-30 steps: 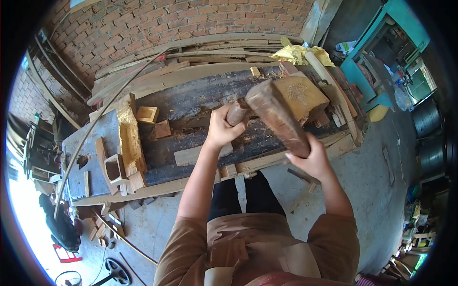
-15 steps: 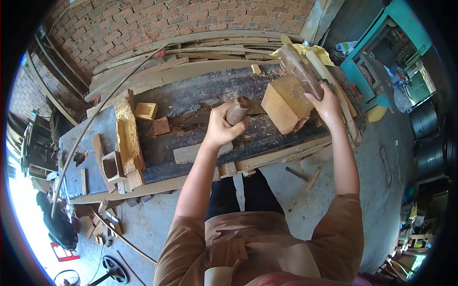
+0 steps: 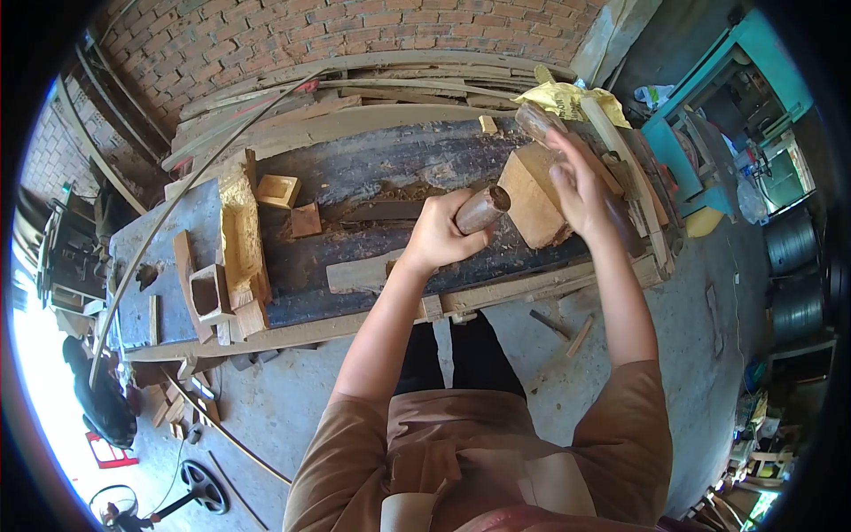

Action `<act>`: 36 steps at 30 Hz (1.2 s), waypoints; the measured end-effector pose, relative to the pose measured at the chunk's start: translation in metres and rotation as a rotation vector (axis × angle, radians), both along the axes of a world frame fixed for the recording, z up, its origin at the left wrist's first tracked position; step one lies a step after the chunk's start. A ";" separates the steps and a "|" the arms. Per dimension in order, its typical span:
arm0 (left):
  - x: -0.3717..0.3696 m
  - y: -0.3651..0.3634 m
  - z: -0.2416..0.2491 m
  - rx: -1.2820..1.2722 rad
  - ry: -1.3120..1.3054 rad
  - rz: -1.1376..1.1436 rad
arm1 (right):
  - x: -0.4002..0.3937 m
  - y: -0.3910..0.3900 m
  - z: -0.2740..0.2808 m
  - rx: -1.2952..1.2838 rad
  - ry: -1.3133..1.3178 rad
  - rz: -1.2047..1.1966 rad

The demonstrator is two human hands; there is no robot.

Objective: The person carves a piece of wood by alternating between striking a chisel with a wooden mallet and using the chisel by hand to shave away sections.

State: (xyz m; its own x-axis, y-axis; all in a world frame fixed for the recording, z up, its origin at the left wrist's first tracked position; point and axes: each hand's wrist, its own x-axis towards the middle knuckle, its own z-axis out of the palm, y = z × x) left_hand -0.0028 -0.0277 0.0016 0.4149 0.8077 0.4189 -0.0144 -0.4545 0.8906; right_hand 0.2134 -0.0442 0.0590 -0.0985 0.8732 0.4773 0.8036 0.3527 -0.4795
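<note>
My left hand is closed around a thick, round brown wooden handle with a worn, dark end. What is at its lower end is hidden. My right hand has its fingers stretched out and holds nothing. It is over the right side of a large angular wood block. Behind this hand lies a brown wooden club, partly covered by the fingers. A flat grey-brown board lies under my left forearm on the dark workbench.
At the bench's left are a hollowed wood piece, a small square box and a shallow wooden tray. Long planks lie along the brick wall. A yellow sack is at the back right. Wood scraps lie on the floor.
My right hand has let go of the wooden club, which now lies beside the block. My left hand has moved right with the handle, closer to the block.
</note>
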 end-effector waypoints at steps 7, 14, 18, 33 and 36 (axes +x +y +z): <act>-0.003 0.003 -0.005 0.043 -0.074 -0.033 | -0.074 0.005 0.009 0.177 0.351 0.601; -0.007 0.005 -0.015 0.097 -0.153 0.027 | -0.120 -0.001 -0.025 0.214 0.778 0.462; -0.031 -0.001 -0.018 -0.063 -0.126 -0.076 | -0.130 -0.003 -0.024 0.149 0.932 0.515; -0.088 -0.008 -0.134 0.148 0.816 0.902 | -0.120 -0.014 -0.036 0.302 1.072 0.271; -0.086 -0.005 -0.134 0.111 0.808 0.931 | -0.118 -0.018 -0.036 0.284 1.102 0.276</act>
